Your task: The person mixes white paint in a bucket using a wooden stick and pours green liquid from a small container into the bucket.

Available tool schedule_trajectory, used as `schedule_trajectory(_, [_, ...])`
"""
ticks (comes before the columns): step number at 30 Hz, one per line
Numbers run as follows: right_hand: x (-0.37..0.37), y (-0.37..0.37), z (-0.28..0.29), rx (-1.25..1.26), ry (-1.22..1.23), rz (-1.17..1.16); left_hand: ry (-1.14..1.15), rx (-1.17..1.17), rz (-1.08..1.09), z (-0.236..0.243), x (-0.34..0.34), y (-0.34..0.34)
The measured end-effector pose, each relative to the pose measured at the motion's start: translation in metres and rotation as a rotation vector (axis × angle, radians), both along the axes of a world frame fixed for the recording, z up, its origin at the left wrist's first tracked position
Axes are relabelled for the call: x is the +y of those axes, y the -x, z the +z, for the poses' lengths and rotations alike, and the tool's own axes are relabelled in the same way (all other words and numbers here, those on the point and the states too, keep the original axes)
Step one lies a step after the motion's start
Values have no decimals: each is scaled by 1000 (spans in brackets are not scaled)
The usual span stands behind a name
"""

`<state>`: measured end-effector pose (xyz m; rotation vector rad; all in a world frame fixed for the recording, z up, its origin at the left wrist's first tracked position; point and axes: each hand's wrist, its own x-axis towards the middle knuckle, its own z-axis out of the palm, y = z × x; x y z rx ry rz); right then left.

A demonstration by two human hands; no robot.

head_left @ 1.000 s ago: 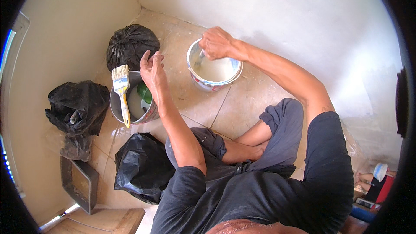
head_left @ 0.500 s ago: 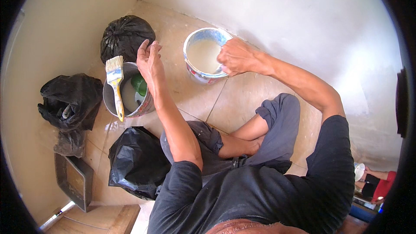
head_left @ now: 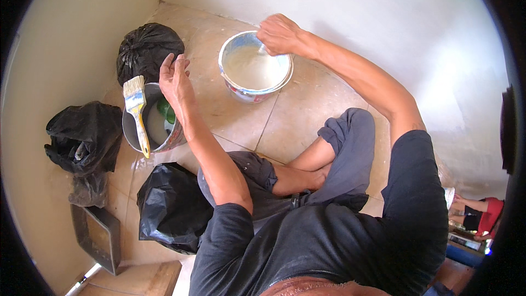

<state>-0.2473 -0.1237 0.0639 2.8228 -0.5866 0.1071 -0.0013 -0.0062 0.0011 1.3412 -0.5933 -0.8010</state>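
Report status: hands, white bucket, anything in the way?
Right hand fisted over white bucket, any grip hidden. Left hand loosely open by grey bucket. White bucket upright, pale liquid inside. Right hand partly covers its mouth; brush lies on grey bucket.

Nothing is legible, even on the white bucket.

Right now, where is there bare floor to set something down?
Bare beige tile lies between the round white bucket and the crossed grey-trousered legs. A narrower strip shows between that bucket and the left forearm. Crowded: the left, where three black plastic bags sit around the round grey bucket with a yellow-handled paintbrush across it.
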Motion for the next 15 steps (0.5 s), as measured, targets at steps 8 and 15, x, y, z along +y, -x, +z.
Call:
schedule_trajectory(8, [56,6,-5,-17,-289,91,44,-9,7,-2,-1,3])
schedule_trajectory(15, [20,-50,-12,-69,-159,61,37,-25,25,0,0,3])
